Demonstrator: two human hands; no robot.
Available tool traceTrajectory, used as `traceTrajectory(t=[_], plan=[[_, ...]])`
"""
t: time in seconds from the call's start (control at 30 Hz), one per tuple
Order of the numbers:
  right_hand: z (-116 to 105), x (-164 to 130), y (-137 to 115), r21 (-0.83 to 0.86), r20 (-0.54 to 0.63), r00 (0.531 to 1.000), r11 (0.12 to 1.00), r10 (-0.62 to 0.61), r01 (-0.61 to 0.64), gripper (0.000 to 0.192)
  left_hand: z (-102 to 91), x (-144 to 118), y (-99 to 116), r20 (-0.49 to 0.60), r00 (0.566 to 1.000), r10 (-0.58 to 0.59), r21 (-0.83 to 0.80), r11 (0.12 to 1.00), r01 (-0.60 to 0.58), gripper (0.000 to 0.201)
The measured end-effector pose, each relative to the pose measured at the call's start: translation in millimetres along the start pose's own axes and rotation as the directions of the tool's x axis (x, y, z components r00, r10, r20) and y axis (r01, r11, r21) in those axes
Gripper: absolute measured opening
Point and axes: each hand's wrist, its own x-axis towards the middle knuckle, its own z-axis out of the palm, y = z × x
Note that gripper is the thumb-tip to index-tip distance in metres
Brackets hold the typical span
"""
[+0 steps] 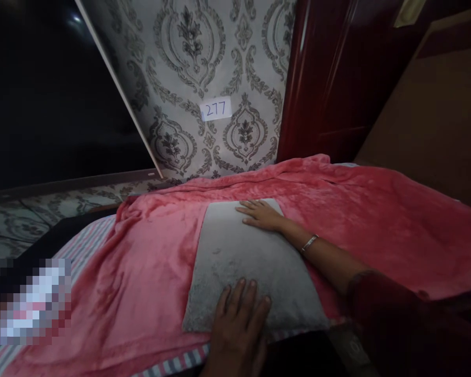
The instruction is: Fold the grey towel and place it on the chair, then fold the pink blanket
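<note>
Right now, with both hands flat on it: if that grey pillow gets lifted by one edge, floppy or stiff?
Probably floppy: the grey pillow lies thin and flat on the pink blanket, no firm edges. Likely light, as the left hand and right hand barely dent it. Its fuzzy cover on plush fabric should resist sliding.

Grey fuzzy pillow (251, 267), lying flat on pink blanket (149, 262)
</note>
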Motion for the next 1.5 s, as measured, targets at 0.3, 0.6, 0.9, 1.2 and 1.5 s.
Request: traceTrajectory(t=[0.3, 0.6, 0.9, 1.2, 1.5], plan=[[-6, 21, 28, 0.08, -0.049, 0.987, 0.985, 0.156, -0.152, 0.059, -1.4, 4, 0, -0.013, 1.0, -0.013, -0.059, 0.998, 0.012, 0.055], [-26, -55, 3, 0.07, -0.143, 0.989, 0.997, 0.026, -0.017, 0.065, -25.4, 21, 11, 0.123, 0.992, 0.011, -0.02, 1.0, -0.009, 0.051], [-2, -134, -28, 0.083, 0.03, 0.983, 0.981, -0.18, 0.177, 0.06, 8.6, 47, 49, 0.165, 0.979, 0.121, 0.018, 0.992, -0.126, 0.054], [1, -57, 45, 0.093, -0.069, 0.993, 0.991, 0.101, -0.094, 0.061, 9.1, 40, 44, 0.191, 0.97, 0.149, 0.05, 0.986, -0.161, 0.054], [-1, -42, 57, 0.097, -0.093, 0.959, 0.961, 0.27, -0.261, 0.06, 6.1, 41, 46, 0.25, 0.961, 0.118, -0.002, 0.993, -0.121, 0.058]])
